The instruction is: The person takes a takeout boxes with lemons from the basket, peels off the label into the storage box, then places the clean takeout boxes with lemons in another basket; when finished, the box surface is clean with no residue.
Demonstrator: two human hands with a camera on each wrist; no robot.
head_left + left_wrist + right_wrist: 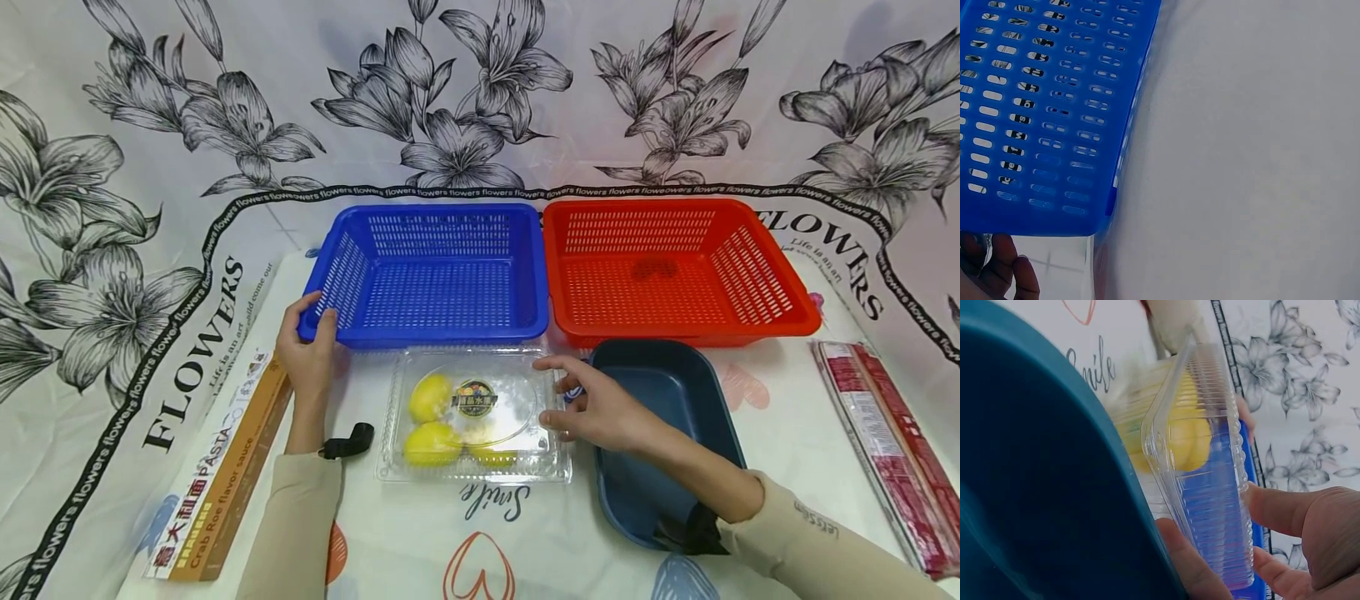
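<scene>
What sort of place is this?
Probably a staged indoor tabletop, judging by the white flower-printed cloth backdrop, rectangular blue plastic basket and clear rectangular plastic box laid out there.

The blue basket and red basket are each uniformly coloured; the tub is dark blue-teal. The fruit is yellow, its container colourless. The backdrop is white with black floral line-work.

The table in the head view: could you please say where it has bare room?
Bare cloth lies on the near side of the clear box, between the left sleeve and teal tub, and between that tub and the red packaging. It is crowded between the box, blue basket and tub.
</scene>
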